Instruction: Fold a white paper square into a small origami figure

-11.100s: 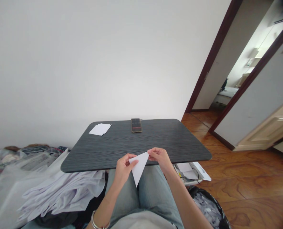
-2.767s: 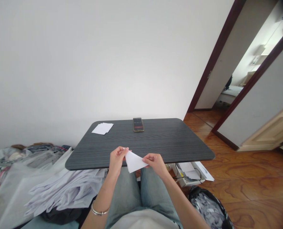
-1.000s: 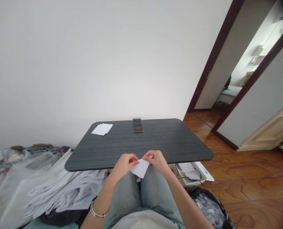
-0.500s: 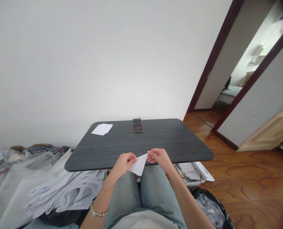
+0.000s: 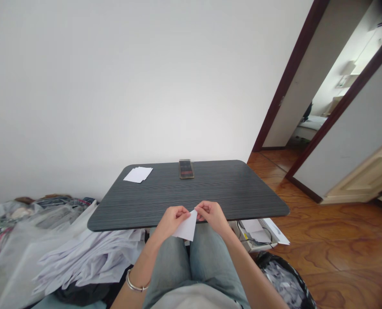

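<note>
A small white sheet of paper is held between both hands, over my lap at the near edge of the dark table. My left hand pinches its upper left side between thumb and fingers. At the upper right corner, the fingertips of my right hand are closed on the same paper. The sheet tilts, with its lower edge hanging below the tabletop. On the far left of the table lies a stack of white paper sheets.
A small clear-framed stand is at the table's back edge by the wall. White folded cloth is heaped at the left. Below right are a white box with papers and cables, and a black bag of paper scraps.
My left hand has moved right and turned slightly, while my right hand has shifted a little left. The hands are closer together, and the paper between them has tilted differently.
</note>
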Tool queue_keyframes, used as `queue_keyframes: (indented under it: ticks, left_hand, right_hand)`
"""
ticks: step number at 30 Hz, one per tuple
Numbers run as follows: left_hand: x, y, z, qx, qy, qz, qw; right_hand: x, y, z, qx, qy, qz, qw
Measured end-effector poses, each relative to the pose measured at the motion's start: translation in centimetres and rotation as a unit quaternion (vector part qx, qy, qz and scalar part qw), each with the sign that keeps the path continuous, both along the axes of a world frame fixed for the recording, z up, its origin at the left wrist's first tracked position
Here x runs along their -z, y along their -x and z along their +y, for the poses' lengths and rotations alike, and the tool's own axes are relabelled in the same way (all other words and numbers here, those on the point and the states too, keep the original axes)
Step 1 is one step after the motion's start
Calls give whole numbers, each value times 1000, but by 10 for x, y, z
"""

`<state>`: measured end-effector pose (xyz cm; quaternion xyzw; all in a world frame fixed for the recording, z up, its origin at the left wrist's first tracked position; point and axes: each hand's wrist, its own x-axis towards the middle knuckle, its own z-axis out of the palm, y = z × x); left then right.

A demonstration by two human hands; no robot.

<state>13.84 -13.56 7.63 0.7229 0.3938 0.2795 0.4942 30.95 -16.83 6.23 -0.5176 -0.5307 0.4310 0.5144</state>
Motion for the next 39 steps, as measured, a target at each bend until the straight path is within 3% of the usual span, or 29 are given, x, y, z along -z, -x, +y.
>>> queue_keyframes:
  ticks: [11, 18, 31, 39]
  left_hand:
    - [-3, -7, -1, 24, 6, -22, 999]
    - [-4, 6, -1, 20, 0, 14, 1000]
    - [2, 33, 3, 36, 41, -22, 998]
    - [-1, 42, 4, 15, 44, -8, 999]
  right_hand:
    - [1, 5, -1, 11, -36, -56, 998]
    - [-3, -7, 0, 29, -36, -47, 998]
    - [-6, -27, 2, 55, -43, -22, 997]
    - [-7, -31, 2, 72, -40, 11, 997]
